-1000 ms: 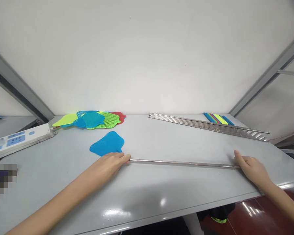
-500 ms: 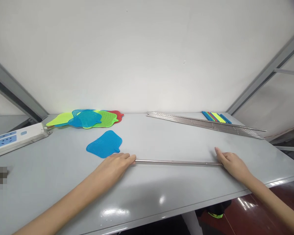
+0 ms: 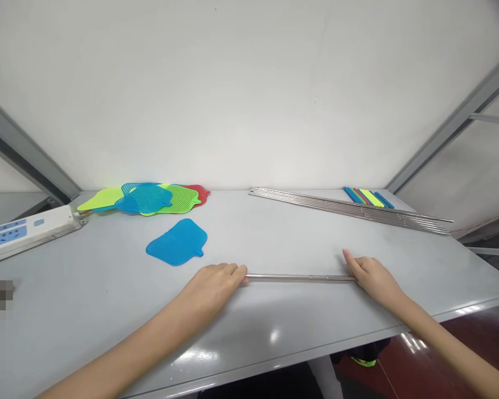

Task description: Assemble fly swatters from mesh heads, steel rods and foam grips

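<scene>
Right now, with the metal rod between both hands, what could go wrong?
The thumb of the right hand is raised off the metal rod, so that end might slip. The left hand is near the lone blue fly-swatter head and could nudge it. The row of rods might roll if bumped.

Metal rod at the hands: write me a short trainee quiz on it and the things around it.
1. True or false: the left hand and the right hand touch the same metal rod.
2. What colour is the lone mesh paddle? A) red B) green C) blue
3. Fill in, as the camera sees it: the rod bundle lies to the ____ of the paddle pile.
Key: 1 true; 2 C; 3 right
</scene>
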`<state>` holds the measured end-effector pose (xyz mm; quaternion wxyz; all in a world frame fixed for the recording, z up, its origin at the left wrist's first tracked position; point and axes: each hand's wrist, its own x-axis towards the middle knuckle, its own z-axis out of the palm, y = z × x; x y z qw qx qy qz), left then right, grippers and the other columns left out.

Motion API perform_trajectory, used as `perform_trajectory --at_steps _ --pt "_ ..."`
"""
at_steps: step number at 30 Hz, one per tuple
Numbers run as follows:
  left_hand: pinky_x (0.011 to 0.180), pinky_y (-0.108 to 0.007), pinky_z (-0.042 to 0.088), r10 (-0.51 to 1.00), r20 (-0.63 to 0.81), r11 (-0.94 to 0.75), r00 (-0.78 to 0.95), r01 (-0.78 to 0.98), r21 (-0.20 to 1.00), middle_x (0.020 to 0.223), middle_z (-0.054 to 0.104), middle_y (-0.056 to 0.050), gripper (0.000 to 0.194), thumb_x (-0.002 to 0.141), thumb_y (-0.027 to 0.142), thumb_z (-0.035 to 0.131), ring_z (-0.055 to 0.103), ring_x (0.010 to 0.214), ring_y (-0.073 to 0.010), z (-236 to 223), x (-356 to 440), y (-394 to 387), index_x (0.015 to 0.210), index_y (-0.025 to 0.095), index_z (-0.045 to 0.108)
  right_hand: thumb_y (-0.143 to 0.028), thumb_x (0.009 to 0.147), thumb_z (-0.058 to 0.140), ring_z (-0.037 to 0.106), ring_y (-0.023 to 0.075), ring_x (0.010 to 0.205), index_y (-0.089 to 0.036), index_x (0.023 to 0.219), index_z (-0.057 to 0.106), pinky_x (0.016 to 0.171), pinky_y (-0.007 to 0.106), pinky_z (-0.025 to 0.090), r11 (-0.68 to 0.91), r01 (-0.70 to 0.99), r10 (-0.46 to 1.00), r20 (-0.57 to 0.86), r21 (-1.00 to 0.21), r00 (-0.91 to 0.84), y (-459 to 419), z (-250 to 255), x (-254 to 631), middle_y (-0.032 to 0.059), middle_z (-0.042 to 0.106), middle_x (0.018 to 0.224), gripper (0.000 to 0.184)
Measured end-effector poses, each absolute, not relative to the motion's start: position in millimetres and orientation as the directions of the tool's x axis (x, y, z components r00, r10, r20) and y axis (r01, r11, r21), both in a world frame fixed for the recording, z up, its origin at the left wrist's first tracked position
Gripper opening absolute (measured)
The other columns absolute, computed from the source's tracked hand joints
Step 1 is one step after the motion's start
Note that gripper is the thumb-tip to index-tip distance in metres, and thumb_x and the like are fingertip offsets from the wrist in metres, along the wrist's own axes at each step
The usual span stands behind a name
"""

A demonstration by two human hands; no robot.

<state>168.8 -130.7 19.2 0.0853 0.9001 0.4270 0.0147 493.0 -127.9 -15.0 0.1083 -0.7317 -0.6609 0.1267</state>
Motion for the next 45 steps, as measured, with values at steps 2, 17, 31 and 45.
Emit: perform_trajectory --at_steps 2,17,31,45 --pt "0.051 -0.027 0.03 0.757 -0.052 -0.638 0.652 0.753 0.16 0.068 0.054 -0.002 0.016 0.083 0.014 0.032 0.05 0.058 -0.0156 15.0 170.2 -131.2 0.074 0.018 0.045 -0.053 0.081 0.015 0.036 0.0139 0.043 -0.02 0.044 0.02 0.047 0.026 0.024 -0.108 0.947 0.994 -0.03 -0.304 0.104 -128.5 -13.1 484.6 0.0013 0.035 0.042 0.05" --pt "0.054 -0.028 0.032 0.767 -0.035 -0.629 0.641 0.761 0.158 0.069 0.054 -0.001 0.017 0.084 0.015 0.029 0.05 0.061 -0.0155 8.4 166.9 -128.7 0.075 0.019 0.043 -0.054 0.081 0.012 0.043 0.0169 0.049 -0.019 0.042 0.026 0.047 0.026 0.025 -0.186 0.956 0.981 -0.094 -0.225 0.169 -131.6 -9.2 454.3 0.0045 0.045 0.047 0.054" --pt "0.046 -0.028 0.027 0.703 0.01 -0.71 0.711 0.701 0.064 0.064 0.056 -0.001 0.021 0.087 0.023 0.03 0.051 0.053 -0.017 3.7 183.1 -136.0 0.075 0.018 0.045 -0.052 0.082 0.013 0.037 0.0141 0.046 -0.019 0.043 0.025 0.047 0.025 0.023 -0.122 0.954 0.988 -0.123 -0.275 0.091 -134.9 -6.8 427.7 0.0024 0.041 0.046 0.053" --pt "0.047 -0.028 0.034 0.69 0.015 -0.723 0.723 0.69 0.02 0.066 0.059 -0.004 0.014 0.085 0.018 0.036 0.056 0.057 -0.02 6.3 214.4 -135.9 0.079 0.016 0.048 -0.051 0.083 0.012 0.037 0.0149 0.047 -0.019 0.042 0.03 0.048 0.026 0.021 -0.147 0.94 0.986 -0.125 -0.307 0.114 -134.8 -2.6 396.4 0.003 0.041 0.046 0.055"
